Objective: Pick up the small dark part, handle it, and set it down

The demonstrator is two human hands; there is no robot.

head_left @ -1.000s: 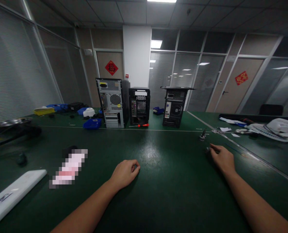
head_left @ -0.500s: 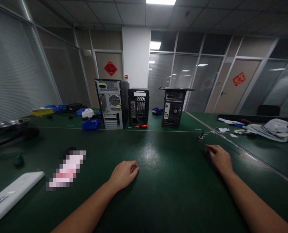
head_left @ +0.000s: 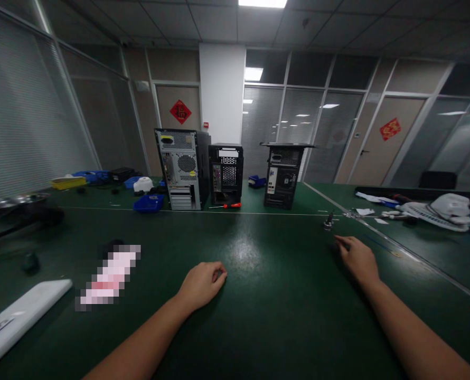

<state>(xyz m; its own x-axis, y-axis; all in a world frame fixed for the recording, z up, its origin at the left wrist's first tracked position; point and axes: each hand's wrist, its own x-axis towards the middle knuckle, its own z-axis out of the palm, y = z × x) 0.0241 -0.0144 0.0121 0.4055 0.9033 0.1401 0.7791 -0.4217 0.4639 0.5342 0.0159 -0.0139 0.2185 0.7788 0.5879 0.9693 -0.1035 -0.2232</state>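
Observation:
My left hand (head_left: 202, 285) rests on the green tabletop (head_left: 259, 316) with its fingers curled in and the thumb near the index finger. No object shows in it. Farther right, my right hand (head_left: 357, 258) reaches forward, thumb and fingers brought together at the tips. Whatever they may pinch is too small to make out. Just beyond those fingertips, apart from them, stands a small metal piece (head_left: 328, 224) with a round base and a dark upright stem.
Three computer cases (head_left: 186, 169) stand at the back, with a red-handled screwdriver (head_left: 232, 206) before the middle one. A blue bin (head_left: 148, 203) sits left of them. A white slab (head_left: 25, 316) lies near left, and a white fan-like part (head_left: 436, 214) lies far right.
My right hand has shifted very slightly, its fingertips a little up and left. My left hand and the objects on the table have stayed put.

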